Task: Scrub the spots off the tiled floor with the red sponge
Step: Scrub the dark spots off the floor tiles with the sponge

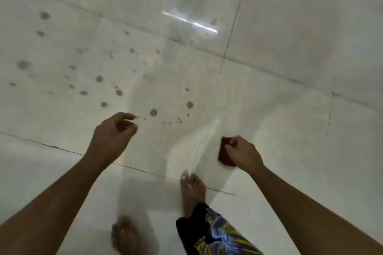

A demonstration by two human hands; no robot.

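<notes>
My right hand (243, 154) grips a dark red sponge (224, 156), held above the floor at the right, fingers pinched on its upper edge. My left hand (113, 133) hangs over the floor at the left, fingers loosely curled with nothing in them. The pale tiled floor (290, 37) carries several dark round spots, such as one spot (153, 112) just right of my left hand, another (190, 104) farther right, and a scatter of spots (99, 79) spreading up to the far left. The sponge is apart from all the spots.
My bare right foot (192, 191) stands between my arms, with a patterned dark trouser leg (217, 234) below it. My left foot (126, 236) is blurred near the bottom edge. Grout lines cross the tiles. A bright light reflection (189, 21) shines ahead.
</notes>
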